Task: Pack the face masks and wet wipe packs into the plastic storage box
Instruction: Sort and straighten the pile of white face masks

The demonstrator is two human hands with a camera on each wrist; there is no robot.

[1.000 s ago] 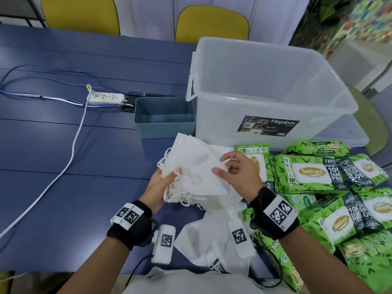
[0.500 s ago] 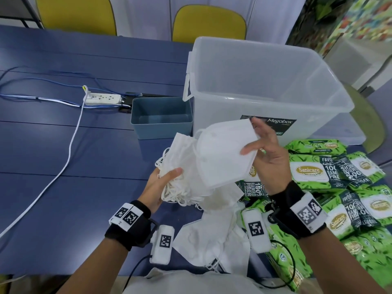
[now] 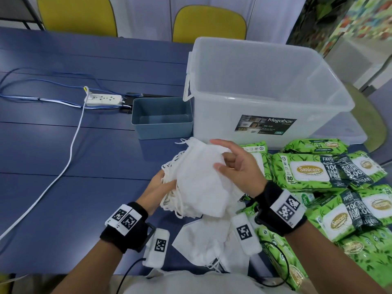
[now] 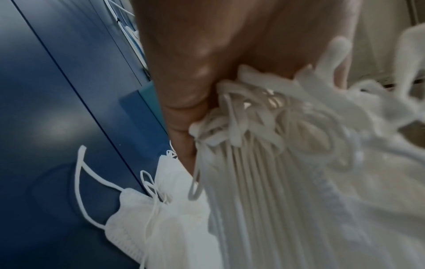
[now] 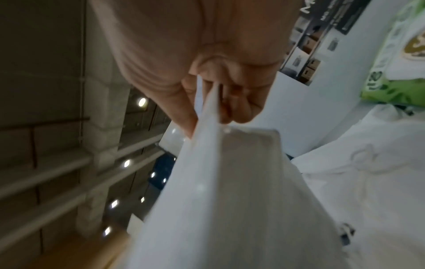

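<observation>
Masks [image 3: 201, 179] soft matt cloth; wipe packs [image 3: 307, 172] glossy plastic film; box [image 3: 275, 107] translucent smooth plastic.

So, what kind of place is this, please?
Probably an office or meeting room: a long blue table, yellow chairs behind it, and a white power strip with cables.

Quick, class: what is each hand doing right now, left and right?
Left hand: grips the stack of face masks by its edge and ear loops.
Right hand: pinches the top face mask.
</observation>
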